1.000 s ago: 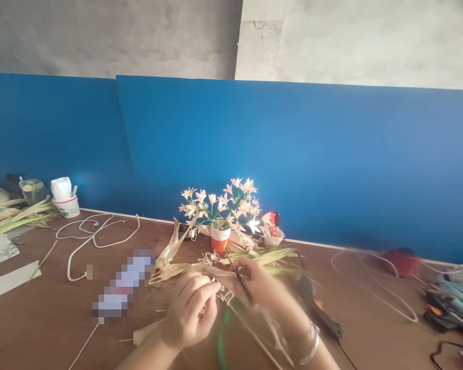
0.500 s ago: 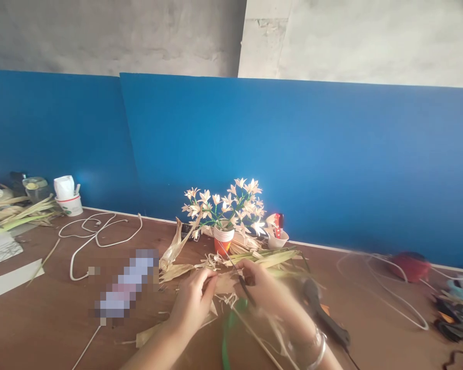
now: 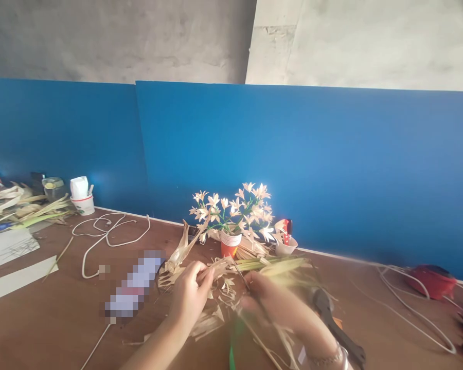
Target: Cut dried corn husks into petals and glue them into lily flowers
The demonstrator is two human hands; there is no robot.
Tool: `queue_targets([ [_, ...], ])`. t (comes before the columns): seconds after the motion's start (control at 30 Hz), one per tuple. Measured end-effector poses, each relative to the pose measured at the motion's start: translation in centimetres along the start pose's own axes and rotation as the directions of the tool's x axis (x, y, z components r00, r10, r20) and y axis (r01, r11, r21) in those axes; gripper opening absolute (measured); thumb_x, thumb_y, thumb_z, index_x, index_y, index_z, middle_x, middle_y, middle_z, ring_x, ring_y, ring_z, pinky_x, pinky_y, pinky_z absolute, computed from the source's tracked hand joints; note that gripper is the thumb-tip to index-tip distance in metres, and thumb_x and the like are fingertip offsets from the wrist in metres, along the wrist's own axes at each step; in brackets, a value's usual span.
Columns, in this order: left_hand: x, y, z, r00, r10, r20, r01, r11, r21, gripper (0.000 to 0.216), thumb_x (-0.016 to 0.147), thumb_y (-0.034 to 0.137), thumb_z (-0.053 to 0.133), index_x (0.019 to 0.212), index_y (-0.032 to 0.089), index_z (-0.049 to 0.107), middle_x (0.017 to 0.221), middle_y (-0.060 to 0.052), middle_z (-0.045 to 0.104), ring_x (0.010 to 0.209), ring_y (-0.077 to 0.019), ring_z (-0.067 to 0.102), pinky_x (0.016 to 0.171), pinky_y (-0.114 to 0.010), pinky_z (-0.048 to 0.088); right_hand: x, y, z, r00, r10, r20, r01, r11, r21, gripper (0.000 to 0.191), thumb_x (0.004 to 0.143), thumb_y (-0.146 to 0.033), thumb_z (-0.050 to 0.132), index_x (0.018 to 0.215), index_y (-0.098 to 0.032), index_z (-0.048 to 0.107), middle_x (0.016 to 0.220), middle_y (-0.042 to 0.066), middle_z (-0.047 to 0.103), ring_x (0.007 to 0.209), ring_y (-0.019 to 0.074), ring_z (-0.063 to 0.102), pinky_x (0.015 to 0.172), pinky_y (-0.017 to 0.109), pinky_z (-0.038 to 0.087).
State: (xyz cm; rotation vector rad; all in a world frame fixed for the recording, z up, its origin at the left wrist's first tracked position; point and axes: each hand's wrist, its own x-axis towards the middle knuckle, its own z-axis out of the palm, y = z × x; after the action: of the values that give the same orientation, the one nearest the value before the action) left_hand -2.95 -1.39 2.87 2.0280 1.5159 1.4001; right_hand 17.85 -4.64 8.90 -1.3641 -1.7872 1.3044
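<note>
My left hand pinches a pale strip of dried corn husk between thumb and fingers. To its right, my right hand is closed around a thin dark metal tool; motion smears it, so its exact kind is unclear. The tool's tip lies close to the husk's right end. Just beyond both hands, cream husk flowers on green stems rise from an orange and white paper cup. Husk scraps and a green strip lie beneath the hands.
A black tool with a bent handle lies beside my right forearm. White cables coil at left, near a pixelated object. A white cup stands by the flowers, a red pouch at right. Blue panels border the table.
The husk in my left hand has tilted up and shows more plainly. My right hand has shifted slightly right, its tool now by the husk's end. The whole view has swung a little left.
</note>
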Motion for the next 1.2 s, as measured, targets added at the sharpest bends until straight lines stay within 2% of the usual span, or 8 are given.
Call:
queue_targets([
  [0.13,0.1,-0.6,0.4,0.990,-0.140,0.027,0.142,0.986,-0.092,0.028,0.084,0.039,0.049,0.063,0.021,0.045,0.051,0.006,0.042,0.049,-0.0117,0.043,0.050,-0.021,0.033,-0.4,0.1,-0.7,0.995,0.076,0.062,-0.047,0.924,-0.379,0.020,0.069,-0.024,0.066,0.085,-0.018,0.055,0.073,-0.002,0.051,0.065,0.0119,0.042,0.056,0.022,0.033],
  [0.23,0.2,-0.5,0.3,0.970,-0.231,0.072,0.241,0.945,-0.221,0.033,0.084,0.044,0.050,0.061,0.021,0.044,0.049,0.006,0.041,0.047,-0.0114,0.043,0.047,-0.021,0.032,-0.4,0.3,-0.8,0.992,0.100,0.079,-0.049,0.873,-0.485,0.024,0.070,-0.019,0.062,0.094,-0.020,0.059,0.078,-0.001,0.056,0.068,0.0130,0.045,0.057,0.021,0.034],
  [0.47,0.2,0.8,0.4,0.953,-0.274,0.127,0.301,0.889,-0.345,0.037,0.077,0.045,0.056,0.052,0.021,0.044,0.046,0.006,0.044,0.047,-0.0122,0.046,0.050,-0.021,0.036,0.0,-0.4,0.6,0.992,0.109,-0.063,-0.126,0.904,-0.409,0.022,0.072,-0.039,0.066,0.083,-0.020,0.061,0.069,-0.002,0.056,0.061,0.0118,0.045,0.053,0.021,0.032],
  [0.6,0.1,1.4,0.4,0.933,-0.299,0.201,0.355,0.858,-0.371,0.035,0.074,0.044,0.057,0.051,0.021,0.042,0.044,0.006,0.040,0.046,-0.0123,0.044,0.049,-0.022,0.036,-0.2,-1.6,1.4,0.989,0.123,-0.086,-0.146,0.916,-0.374,0.022,0.072,-0.040,0.067,0.082,-0.021,0.061,0.067,-0.003,0.056,0.057,0.0104,0.044,0.051,0.020,0.031],
  [0.77,0.1,1.2,0.5,0.894,-0.338,0.295,0.435,0.817,-0.380,0.030,0.073,0.042,0.056,0.054,0.021,0.046,0.047,0.005,0.047,0.049,-0.0139,0.048,0.050,-0.023,0.037,0.0,-1.6,1.2,0.988,0.124,-0.092,-0.151,0.911,-0.384,0.024,0.073,-0.040,0.065,0.086,-0.021,0.063,0.073,-0.001,0.062,0.061,0.0123,0.049,0.052,0.021,0.032],
  [0.9,0.2,0.3,0.9,0.887,-0.320,0.333,0.429,0.839,-0.334,0.025,0.074,0.041,0.054,0.061,0.020,0.053,0.050,0.003,0.052,0.050,-0.0157,0.052,0.051,-0.024,0.039,0.1,0.0,0.3,0.990,0.135,-0.025,-0.130,0.859,-0.495,0.025,0.070,-0.037,0.066,0.090,-0.023,0.065,0.075,0.000,0.063,0.064,0.0136,0.050,0.052,0.021,0.032],
  [1.03,0.8,-0.8,0.4,0.888,-0.297,0.351,0.369,0.916,-0.159,0.020,0.078,0.035,0.049,0.080,0.019,0.061,0.060,0.001,0.063,0.056,-0.0172,0.059,0.054,-0.024,0.040,-0.2,1.3,-0.6,0.989,0.140,0.040,-0.086,0.781,-0.618,0.021,0.071,-0.027,0.060,0.091,-0.024,0.067,0.079,0.000,0.064,0.064,0.0131,0.051,0.052,0.022,0.030],
  [1.2,1.9,-2.5,-2.3,0.780,-0.292,0.553,0.283,0.953,0.105,0.013,0.069,0.027,0.056,0.068,0.021,0.067,0.072,-0.002,0.071,0.066,-0.0195,0.064,0.054,-0.023,0.037,-0.4,1.7,-0.7,0.988,0.148,0.036,-0.084,0.727,-0.681,0.024,0.070,-0.017,0.052,0.087,-0.024,0.068,0.078,0.000,0.064,0.062,0.0132,0.053,0.051,0.023,0.029],
])
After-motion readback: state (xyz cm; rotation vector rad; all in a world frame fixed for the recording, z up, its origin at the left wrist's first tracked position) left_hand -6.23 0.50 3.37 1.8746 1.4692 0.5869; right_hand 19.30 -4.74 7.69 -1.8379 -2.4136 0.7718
